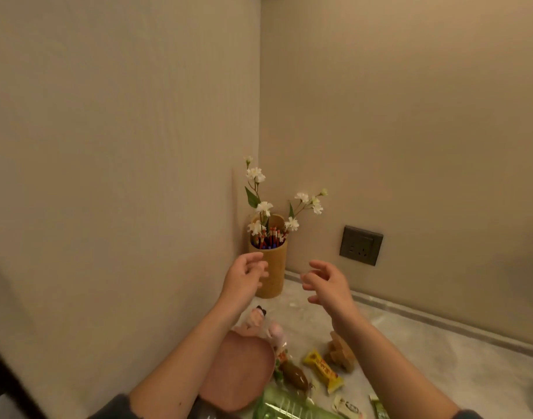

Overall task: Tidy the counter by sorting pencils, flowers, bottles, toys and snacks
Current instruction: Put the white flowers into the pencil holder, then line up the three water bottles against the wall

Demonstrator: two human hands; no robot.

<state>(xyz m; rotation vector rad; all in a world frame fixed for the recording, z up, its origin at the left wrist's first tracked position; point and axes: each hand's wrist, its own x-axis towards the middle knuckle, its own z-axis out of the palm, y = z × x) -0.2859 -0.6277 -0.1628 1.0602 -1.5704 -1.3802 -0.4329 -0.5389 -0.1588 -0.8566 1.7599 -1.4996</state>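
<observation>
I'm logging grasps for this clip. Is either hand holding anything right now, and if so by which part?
Nothing is held. The left hand and right hand hover with loose fingers before the wooden cup of pencils and flowers.

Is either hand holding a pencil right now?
No, the left hand and right hand are empty; the pencils stand in the wooden holder.

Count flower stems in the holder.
2, both in the wooden holder: a tall stem at left, a shorter stem leaning right. Pencils may hide more.
</observation>
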